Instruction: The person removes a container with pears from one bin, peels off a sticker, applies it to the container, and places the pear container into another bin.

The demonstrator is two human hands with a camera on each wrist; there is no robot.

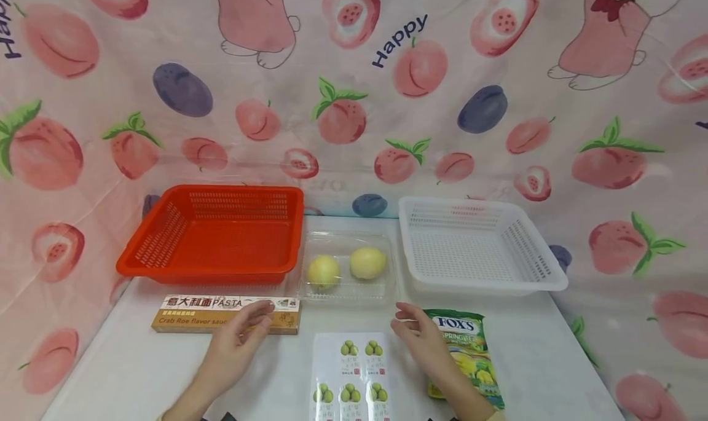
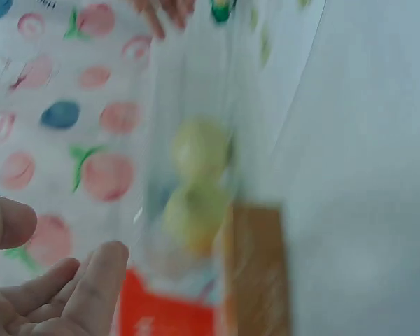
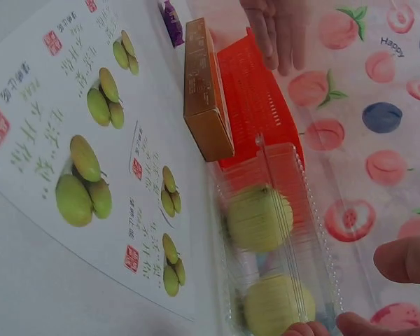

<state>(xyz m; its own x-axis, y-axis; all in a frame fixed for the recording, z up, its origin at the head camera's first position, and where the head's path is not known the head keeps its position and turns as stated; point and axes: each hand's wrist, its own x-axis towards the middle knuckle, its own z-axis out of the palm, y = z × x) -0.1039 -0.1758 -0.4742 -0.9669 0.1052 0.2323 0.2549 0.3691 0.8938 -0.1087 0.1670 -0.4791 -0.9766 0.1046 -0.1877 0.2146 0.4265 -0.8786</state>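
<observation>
My left hand (image 1: 235,341) hovers over the right part of a pasta box (image 1: 177,319), fingers loosely bent and holding nothing. On the other side, my right hand (image 1: 423,341) is held beside and partly over a green and yellow FOX'S candy bag (image 1: 461,326), also without anything in its grasp. Ahead of both hands sits a clear plastic container (image 1: 345,297). Two round yellow-green fruits lie in it, a left one (image 1: 323,271) and a right one (image 1: 367,263). Between the hands, a white sheet of pear labels (image 1: 350,372) lies flat. The left wrist view is blurred.
A red plastic basket (image 1: 221,240) stands at the back left, behind the pasta box. To the back right stands a white plastic basket (image 1: 459,255). A fruit-patterned cloth (image 1: 310,58) hangs behind the white table (image 1: 110,359).
</observation>
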